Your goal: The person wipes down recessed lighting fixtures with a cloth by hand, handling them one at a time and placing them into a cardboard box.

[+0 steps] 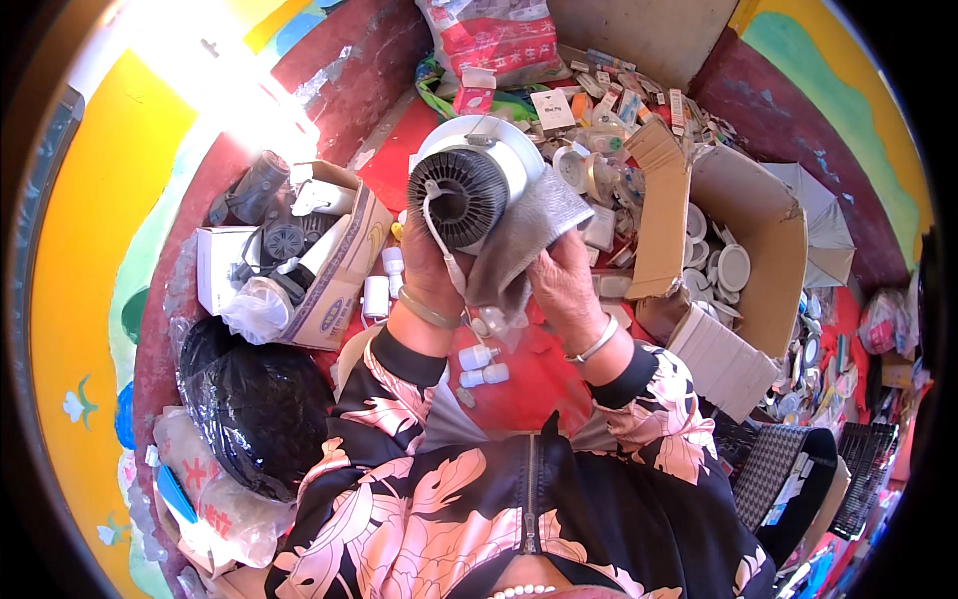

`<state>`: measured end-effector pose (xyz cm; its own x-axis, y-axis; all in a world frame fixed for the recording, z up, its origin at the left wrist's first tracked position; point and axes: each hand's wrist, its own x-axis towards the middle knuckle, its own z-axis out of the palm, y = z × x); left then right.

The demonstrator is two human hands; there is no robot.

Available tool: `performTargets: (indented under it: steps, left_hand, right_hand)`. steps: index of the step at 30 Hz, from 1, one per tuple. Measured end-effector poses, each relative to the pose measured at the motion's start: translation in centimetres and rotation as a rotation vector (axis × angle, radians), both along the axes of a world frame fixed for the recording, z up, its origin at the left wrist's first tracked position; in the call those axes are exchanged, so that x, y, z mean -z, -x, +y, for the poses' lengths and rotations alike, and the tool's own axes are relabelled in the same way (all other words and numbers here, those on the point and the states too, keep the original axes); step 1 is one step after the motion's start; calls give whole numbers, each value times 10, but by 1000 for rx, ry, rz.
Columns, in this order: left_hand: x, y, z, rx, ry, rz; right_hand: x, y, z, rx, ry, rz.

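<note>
Right of the right grip (564,285), near it, stands a big open cardboard box (783,240) with white round lamps (733,268) inside. Nearer the body, down and left of the left grip (427,260), sits a bulging black plastic bag (254,409). Straight left of the left grip is a smaller carton (344,270), filled with dark and white parts. Well beyond both grips, at the far side, rests a red and white sack (504,45), and right of it, also beyond the right grip, lies a heap of small packets (639,100). Between the two grips is the lamp (469,185), held up off the red sheet (549,389), its dark ribbed body facing up and its white rim behind. The left grip is closed around the lamp's near left side; the right grip is clasping a grey cloth (529,240) against its right side, fingertips hidden in the folds. A white cord (436,215) loops over the ribs and down beside the left grip. Below the grips, between the forearms, lie white bulbs (479,356).
</note>
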<state>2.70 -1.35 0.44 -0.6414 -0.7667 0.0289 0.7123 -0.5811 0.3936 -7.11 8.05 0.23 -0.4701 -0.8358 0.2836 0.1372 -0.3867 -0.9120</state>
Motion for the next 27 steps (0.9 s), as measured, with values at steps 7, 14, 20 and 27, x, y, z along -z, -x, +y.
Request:
performTargets:
  steps: [7,14,20,27]
  left_hand:
    - [-3,-1,4,95,74,176]
    - [-19,-2,10,48,223,-128]
    - [-24,-1,11,19,285,-140]
    - [-20,3,9,183,198,66]
  right_hand:
    - [1,5,7,-67,243,-161]
    - [-19,34,19,-171,148,-263]
    - [-24,37,23,-272,136,-351]
    - [-29,45,15,-261,38,-523]
